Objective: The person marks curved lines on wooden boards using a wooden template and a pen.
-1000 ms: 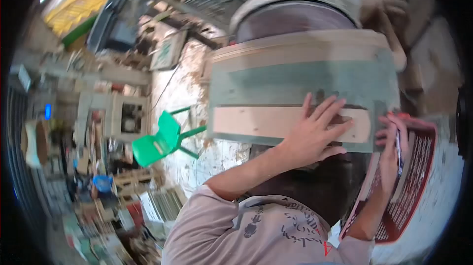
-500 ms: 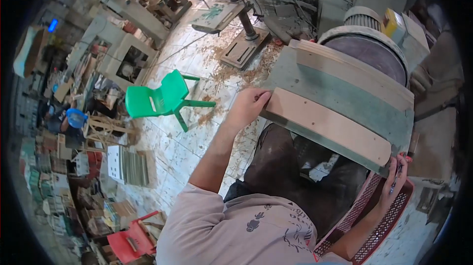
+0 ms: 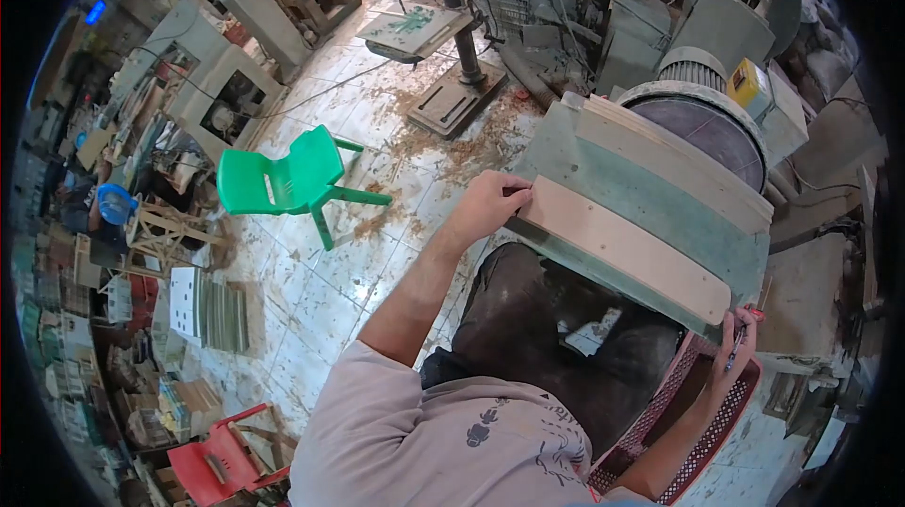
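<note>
A flat, light wooden board (image 3: 622,245) with rounded corners and small dark holes lies on the green worktable (image 3: 650,194). At its left end is my left hand (image 3: 487,209), thumb and fingers curled closed on the corner; the fingertips are partly hidden. My right hand (image 3: 739,349) is closed at the table's near right corner, close to the board's other end. A slender pen-like object (image 3: 734,352) with a red tip sticks out between its fingers. A longer wooden strip (image 3: 674,156) lies along the table's far edge, before a large round sanding disc (image 3: 702,135).
Left of me a green plastic chair (image 3: 283,177) stands on the tiled floor, with wood shavings around. A drill press (image 3: 462,55) is beyond it. A red crate (image 3: 650,413) is by my right arm, a red chair (image 3: 217,462) at lower left. Another person sits far left.
My view has shifted slightly, so the surroundings appear further left. My left fingers are a little straighter at the board's end. Board and right hand keep about the same place on the table.
</note>
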### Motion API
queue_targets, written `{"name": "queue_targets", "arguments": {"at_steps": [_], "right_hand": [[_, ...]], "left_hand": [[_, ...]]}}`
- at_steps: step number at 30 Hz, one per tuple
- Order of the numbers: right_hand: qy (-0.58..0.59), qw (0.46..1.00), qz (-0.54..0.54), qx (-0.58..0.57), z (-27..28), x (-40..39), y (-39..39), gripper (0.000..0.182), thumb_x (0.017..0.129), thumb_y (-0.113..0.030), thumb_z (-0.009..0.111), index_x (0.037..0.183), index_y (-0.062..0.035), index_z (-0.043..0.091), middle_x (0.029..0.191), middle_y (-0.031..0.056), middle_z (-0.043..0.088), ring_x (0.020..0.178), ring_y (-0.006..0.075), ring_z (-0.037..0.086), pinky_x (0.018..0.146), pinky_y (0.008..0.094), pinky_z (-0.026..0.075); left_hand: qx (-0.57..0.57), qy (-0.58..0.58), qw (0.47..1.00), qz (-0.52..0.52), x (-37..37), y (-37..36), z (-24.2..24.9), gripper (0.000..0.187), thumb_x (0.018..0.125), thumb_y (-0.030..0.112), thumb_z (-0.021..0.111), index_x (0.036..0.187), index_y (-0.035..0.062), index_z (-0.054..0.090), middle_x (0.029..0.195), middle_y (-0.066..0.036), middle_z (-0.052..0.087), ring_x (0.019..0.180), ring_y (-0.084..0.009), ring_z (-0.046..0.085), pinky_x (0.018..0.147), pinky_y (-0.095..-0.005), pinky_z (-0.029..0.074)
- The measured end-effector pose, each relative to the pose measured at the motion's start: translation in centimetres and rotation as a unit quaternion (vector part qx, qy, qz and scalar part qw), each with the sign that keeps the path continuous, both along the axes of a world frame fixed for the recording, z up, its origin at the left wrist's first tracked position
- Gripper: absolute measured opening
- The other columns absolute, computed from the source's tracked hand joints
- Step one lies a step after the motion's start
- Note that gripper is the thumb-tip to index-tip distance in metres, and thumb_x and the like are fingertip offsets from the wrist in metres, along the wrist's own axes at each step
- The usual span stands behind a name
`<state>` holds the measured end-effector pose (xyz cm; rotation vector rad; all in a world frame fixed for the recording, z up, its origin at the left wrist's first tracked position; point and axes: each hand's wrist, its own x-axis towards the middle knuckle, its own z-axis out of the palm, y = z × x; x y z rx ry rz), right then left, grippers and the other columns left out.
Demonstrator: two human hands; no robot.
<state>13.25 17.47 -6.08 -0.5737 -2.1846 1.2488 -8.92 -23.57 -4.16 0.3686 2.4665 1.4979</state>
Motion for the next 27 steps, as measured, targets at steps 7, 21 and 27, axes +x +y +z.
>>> {"name": "queue_targets", "arguments": {"at_steps": [7, 21, 27], "right_hand": [[0.011, 0.998, 0.03, -0.049, -0.5, 0.0, 0.5, 0.017, 0.094, -0.012, 0.06, 0.1, 0.0032, 0.056, 0.089, 0.0039, 0.057, 0.084, 0.0123, 0.053, 0.079, 0.0256, 0.042], [0.063, 0.995, -0.042, 0.063, -0.4, -0.5, -1.2, 0.016, 0.094, -0.013, 0.061, 0.101, 0.002, 0.06, 0.088, 0.0066, 0.061, 0.082, 0.0131, 0.057, 0.077, 0.0258, 0.046], [0.069, 0.992, -0.102, 0.01, -0.7, -0.3, -1.6, 0.022, 0.095, -0.02, 0.061, 0.101, 0.0013, 0.062, 0.092, 0.0096, 0.065, 0.086, 0.0175, 0.061, 0.081, 0.0288, 0.047]], "left_hand": [[0.008, -0.017, 1.0, -0.012, 0.2, 0.0, 1.3, 0.029, 0.087, 0.016, 0.061, 0.106, -0.0037, 0.068, 0.079, -0.012, 0.069, 0.07, -0.015, 0.062, 0.067, -0.029, 0.05], [-0.228, 0.274, 0.885, -0.299, 3.1, 7.4, 2.9, 0.063, 0.074, 0.027, 0.077, 0.131, 0.0144, 0.054, 0.135, -0.013, 0.049, 0.135, -0.0323, 0.036, 0.111, -0.0482, 0.026], [-0.18, 0.209, 0.894, -0.354, 0.6, 8.8, 4.1, 0.042, 0.072, 0.022, 0.077, 0.113, 0.014, 0.068, 0.127, -0.011, 0.053, 0.12, -0.0323, 0.048, 0.106, -0.0414, 0.034]]}}
